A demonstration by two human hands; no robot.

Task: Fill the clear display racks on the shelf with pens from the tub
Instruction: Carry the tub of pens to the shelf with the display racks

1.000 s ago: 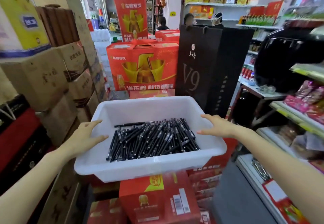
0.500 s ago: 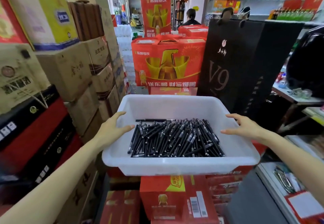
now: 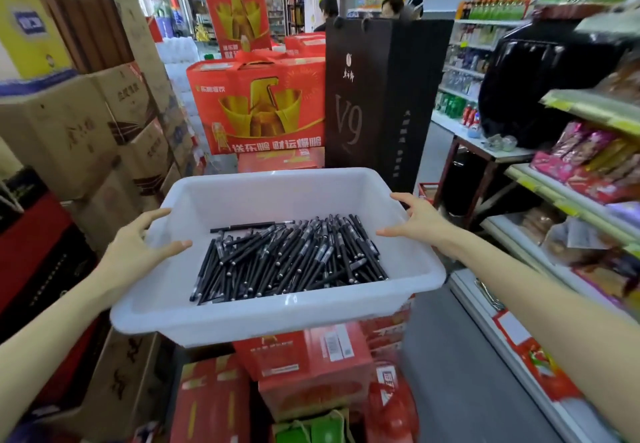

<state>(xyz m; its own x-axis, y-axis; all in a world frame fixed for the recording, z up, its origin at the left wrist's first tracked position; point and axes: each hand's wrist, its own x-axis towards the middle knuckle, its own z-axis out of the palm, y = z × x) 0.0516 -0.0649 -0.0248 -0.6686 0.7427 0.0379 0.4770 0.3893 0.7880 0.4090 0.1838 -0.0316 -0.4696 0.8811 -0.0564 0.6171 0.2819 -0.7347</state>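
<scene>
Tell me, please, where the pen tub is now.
In the head view, the tub is centre, over red cartons, between the left hand and right hand.

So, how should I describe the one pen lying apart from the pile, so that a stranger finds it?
Find the white plastic tub in the middle of the view. Its floor holds a heap of black pens, most slanting front to back. The lone pen lies along the heap's far edge, crosswise, left to right.

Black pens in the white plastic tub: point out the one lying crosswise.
The black pen at the far edge of the heap, nearest the back wall of the white plastic tub: it lies left to right; the others run diagonally.
</scene>
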